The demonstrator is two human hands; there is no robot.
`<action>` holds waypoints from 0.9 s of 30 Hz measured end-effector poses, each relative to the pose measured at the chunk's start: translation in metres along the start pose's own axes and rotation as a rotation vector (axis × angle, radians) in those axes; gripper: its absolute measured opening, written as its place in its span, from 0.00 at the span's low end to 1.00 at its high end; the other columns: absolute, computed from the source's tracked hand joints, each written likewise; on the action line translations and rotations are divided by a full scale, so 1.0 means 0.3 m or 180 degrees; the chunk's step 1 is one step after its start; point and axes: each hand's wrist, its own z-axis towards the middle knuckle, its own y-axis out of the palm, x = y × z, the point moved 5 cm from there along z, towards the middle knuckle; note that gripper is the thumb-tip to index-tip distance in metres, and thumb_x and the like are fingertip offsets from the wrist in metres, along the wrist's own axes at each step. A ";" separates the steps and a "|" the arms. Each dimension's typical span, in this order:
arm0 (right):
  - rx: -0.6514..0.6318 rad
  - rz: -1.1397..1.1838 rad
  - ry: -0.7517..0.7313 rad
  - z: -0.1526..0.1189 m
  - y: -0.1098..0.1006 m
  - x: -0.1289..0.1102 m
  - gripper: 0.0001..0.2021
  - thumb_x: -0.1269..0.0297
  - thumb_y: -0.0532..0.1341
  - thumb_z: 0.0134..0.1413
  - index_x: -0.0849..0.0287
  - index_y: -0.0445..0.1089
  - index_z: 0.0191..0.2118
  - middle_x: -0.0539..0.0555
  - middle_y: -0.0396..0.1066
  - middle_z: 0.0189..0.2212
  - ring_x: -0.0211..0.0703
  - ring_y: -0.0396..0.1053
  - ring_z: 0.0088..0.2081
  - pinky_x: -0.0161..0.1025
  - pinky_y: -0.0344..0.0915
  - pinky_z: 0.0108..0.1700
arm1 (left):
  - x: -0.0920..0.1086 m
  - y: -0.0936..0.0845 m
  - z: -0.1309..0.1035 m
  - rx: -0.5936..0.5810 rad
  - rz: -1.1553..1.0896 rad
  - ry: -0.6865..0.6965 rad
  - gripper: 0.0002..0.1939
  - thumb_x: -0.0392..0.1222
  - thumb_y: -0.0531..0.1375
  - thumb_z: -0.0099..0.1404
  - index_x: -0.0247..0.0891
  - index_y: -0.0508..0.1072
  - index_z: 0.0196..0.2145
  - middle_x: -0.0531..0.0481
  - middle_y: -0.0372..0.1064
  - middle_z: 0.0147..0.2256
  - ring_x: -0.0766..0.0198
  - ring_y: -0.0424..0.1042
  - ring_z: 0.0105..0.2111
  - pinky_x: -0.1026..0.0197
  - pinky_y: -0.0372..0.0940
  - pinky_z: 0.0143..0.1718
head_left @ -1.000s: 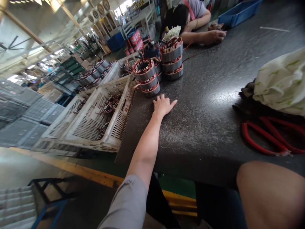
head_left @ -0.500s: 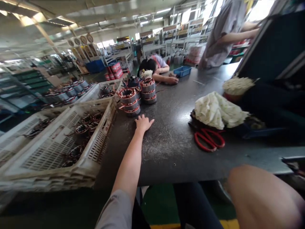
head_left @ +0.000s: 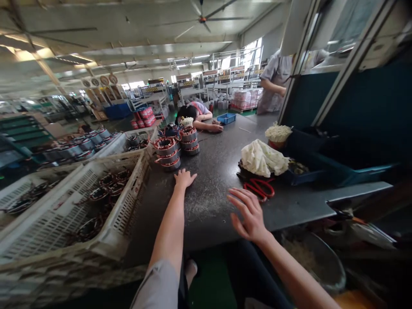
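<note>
Nothing gripped yet: left hand [head_left: 184, 178] flat on table [head_left: 222, 171], stators [head_left: 166, 152] just beyond fingertips; right hand [head_left: 249, 213] hovering, fingers spread, scissors [head_left: 259, 189] just ahead.

A crumpled white cloth [head_left: 264, 158] lay beside red-handled scissors [head_left: 260, 189]; a small blue plastic tray [head_left: 226, 118] sat far back.

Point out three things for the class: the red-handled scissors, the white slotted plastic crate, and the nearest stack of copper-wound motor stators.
Red-handled scissors [head_left: 261, 189], head view, on a handle loop.
White slotted plastic crate [head_left: 128, 199], head view, on its side wall.
Nearest stack of copper-wound motor stators [head_left: 167, 153], head view, on the top stator's steel side.
</note>
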 end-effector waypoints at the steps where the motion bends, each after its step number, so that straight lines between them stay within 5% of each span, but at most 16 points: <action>1: -0.0102 -0.0029 0.0092 -0.005 0.031 0.025 0.19 0.67 0.50 0.65 0.57 0.56 0.60 0.57 0.56 0.58 0.53 0.54 0.59 0.56 0.55 0.58 | -0.008 -0.004 -0.007 -0.0006 -0.0013 0.0049 0.21 0.55 0.53 0.77 0.34 0.72 0.51 0.36 0.52 0.61 0.43 0.52 0.59 0.44 0.55 0.56; 6: -0.0312 -0.0062 0.0540 -0.048 0.144 0.117 0.15 0.64 0.48 0.70 0.61 0.60 0.57 0.57 0.55 0.58 0.51 0.51 0.60 0.52 0.53 0.60 | -0.159 -0.048 -0.113 -0.0010 -0.0132 -0.0079 0.13 0.52 0.57 0.76 0.40 0.72 0.40 0.45 0.67 0.49 0.53 0.68 0.47 0.59 0.65 0.44; 10: -0.0531 -0.0200 0.0236 -0.086 0.178 0.115 0.14 0.63 0.47 0.70 0.63 0.63 0.53 0.58 0.58 0.54 0.53 0.54 0.57 0.52 0.55 0.56 | -0.368 -0.057 -0.279 0.0082 -0.0178 -0.0726 0.15 0.53 0.58 0.76 0.39 0.68 0.49 0.43 0.63 0.53 0.49 0.65 0.50 0.53 0.65 0.46; 13: -0.0737 -0.0377 0.0084 -0.115 0.216 0.134 0.17 0.61 0.46 0.70 0.66 0.65 0.52 0.60 0.57 0.55 0.55 0.55 0.56 0.53 0.56 0.55 | -0.466 -0.013 -0.396 -0.0015 -0.0216 -0.1133 0.23 0.54 0.59 0.75 0.36 0.63 0.57 0.40 0.60 0.56 0.47 0.65 0.52 0.54 0.63 0.50; 18: -0.0836 -0.0488 -0.0023 -0.138 0.247 0.153 0.21 0.58 0.43 0.72 0.67 0.67 0.50 0.60 0.59 0.52 0.55 0.57 0.53 0.52 0.58 0.52 | -0.479 0.065 -0.483 -0.0003 -0.0233 -0.1491 0.28 0.56 0.47 0.79 0.38 0.51 0.67 0.39 0.39 0.66 0.42 0.62 0.54 0.49 0.62 0.53; 23: -0.0883 -0.0424 -0.0054 -0.157 0.245 0.165 0.21 0.56 0.42 0.72 0.66 0.67 0.48 0.59 0.61 0.49 0.53 0.58 0.51 0.50 0.58 0.51 | -0.482 0.074 -0.513 -0.0051 -0.0338 -0.1709 0.32 0.65 0.46 0.76 0.45 0.50 0.68 0.35 0.65 0.53 0.42 0.68 0.49 0.48 0.66 0.48; 27: -0.0952 -0.0409 -0.0164 -0.170 0.256 0.178 0.22 0.56 0.42 0.72 0.65 0.68 0.47 0.57 0.62 0.48 0.52 0.59 0.49 0.49 0.58 0.50 | -0.489 0.070 -0.549 0.0006 -0.0379 -0.1732 0.31 0.64 0.45 0.77 0.45 0.51 0.68 0.38 0.69 0.50 0.45 0.68 0.49 0.51 0.64 0.49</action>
